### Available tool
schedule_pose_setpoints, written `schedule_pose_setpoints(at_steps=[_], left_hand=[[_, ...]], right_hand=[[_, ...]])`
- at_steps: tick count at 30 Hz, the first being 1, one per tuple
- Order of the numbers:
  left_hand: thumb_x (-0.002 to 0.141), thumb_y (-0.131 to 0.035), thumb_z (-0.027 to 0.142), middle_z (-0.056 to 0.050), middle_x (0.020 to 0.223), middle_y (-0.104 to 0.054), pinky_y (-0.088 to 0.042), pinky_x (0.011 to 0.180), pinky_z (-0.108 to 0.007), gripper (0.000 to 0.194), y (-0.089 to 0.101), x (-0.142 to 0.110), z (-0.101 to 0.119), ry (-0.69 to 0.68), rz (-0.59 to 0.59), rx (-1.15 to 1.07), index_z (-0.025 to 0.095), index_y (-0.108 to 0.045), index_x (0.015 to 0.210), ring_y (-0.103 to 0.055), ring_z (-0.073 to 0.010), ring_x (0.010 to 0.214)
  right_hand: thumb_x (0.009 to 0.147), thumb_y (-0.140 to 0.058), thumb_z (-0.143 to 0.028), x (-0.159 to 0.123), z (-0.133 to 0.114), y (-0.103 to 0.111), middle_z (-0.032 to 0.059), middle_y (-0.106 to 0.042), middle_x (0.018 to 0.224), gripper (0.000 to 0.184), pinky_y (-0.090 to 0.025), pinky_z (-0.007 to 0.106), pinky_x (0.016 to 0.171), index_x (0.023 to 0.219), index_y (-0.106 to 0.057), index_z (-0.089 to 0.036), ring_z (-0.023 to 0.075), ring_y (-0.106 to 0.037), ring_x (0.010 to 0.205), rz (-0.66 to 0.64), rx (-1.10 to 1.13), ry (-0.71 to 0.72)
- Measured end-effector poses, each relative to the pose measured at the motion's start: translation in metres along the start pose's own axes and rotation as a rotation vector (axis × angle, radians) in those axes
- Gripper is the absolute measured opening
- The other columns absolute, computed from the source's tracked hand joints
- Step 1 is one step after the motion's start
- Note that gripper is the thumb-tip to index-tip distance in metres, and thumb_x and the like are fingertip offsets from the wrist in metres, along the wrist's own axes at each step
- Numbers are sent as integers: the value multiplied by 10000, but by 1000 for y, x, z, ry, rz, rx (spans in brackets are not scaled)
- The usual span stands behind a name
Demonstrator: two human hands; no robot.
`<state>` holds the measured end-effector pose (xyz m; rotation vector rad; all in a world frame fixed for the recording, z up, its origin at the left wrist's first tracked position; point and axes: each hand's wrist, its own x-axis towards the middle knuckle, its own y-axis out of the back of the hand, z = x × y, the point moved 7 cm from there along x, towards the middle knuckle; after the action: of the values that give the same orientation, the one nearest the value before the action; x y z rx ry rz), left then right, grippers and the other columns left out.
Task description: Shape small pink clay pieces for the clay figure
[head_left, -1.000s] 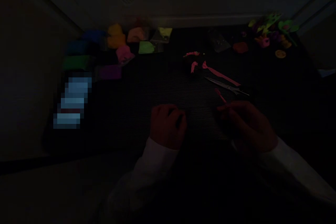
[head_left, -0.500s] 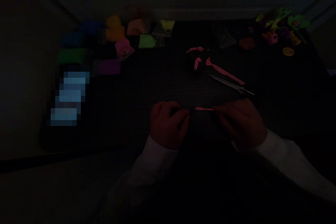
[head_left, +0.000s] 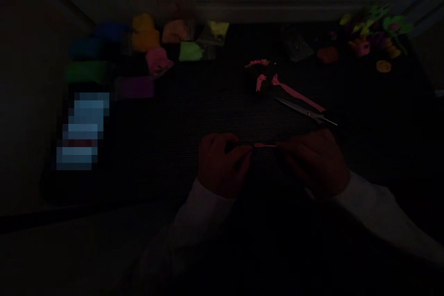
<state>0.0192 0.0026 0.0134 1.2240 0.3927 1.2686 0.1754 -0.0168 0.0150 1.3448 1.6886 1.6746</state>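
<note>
In the dim head view, my right hand point(head_left: 314, 159) pinches a thin pink clay modelling tool point(head_left: 259, 145) with a wider, flat tip. That tip points left and reaches the fingertips of my left hand point(head_left: 224, 162). The fingers of my left hand are curled and pinched together; whatever they hold is too dark to make out. Beyond my hands lies a pair of scissors point(head_left: 307, 112), blades toward the upper left. Behind it are a dark piece with pink trim point(head_left: 258, 64) and a long pink strip point(head_left: 300, 95).
Packets of coloured clay, among them a purple one point(head_left: 137, 87) and a green one point(head_left: 86, 71), line the table's left and back. A blurred lit screen point(head_left: 83, 129) lies at left. Small clay flowers point(head_left: 395, 27) and an orange disc point(head_left: 383, 66) stand back right.
My right hand has swung the pink modelling tool from pointing up to lying level, and its tip has come to my left fingertips. The view has shifted slightly.
</note>
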Motion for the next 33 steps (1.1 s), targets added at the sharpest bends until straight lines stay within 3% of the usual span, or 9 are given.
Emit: schedule_pose_setpoints(at_steps=[16, 25, 30, 33], left_hand=[[706, -593, 258, -63, 862, -600, -404, 788, -404, 138, -2, 1, -1, 5, -7, -34, 219, -681, 806, -510, -216, 842], [703, -600, 235, -57, 831, -601, -434, 776, -378, 129, 2, 3, -12, 76, 16, -208, 186, -666, 802, -538, -191, 838], [729, -579, 208, -24, 853, -605, -465, 758, -312, 112, 19, -2, -29, 272, 72, -455, 196, -649, 816, -568, -150, 832], [732, -575, 208, 4, 834, -613, -476, 709, -278, 100, 46, -8, -37, 336, 196, -502, 213, -644, 804, -576, -133, 795]], right_hand=[[788, -523, -228, 4, -2, -4, 15, -662, 863, 198, -318, 337, 672, 974, -590, -210, 160, -566, 722, -43, -6, -2], [803, -501, -229, 8, 12, -1, 29, -658, 875, 164, -418, 299, 708, 924, -605, -195, 152, -588, 798, -37, 249, -200], [793, -516, -248, 9, 20, -1, 12, -654, 860, 167, -448, 286, 684, 922, -614, -209, 144, -597, 773, -10, 347, -296], [783, -527, -252, 8, 21, -1, 5, -654, 839, 156, -455, 298, 666, 905, -620, -219, 151, -600, 751, 17, 341, -290]])
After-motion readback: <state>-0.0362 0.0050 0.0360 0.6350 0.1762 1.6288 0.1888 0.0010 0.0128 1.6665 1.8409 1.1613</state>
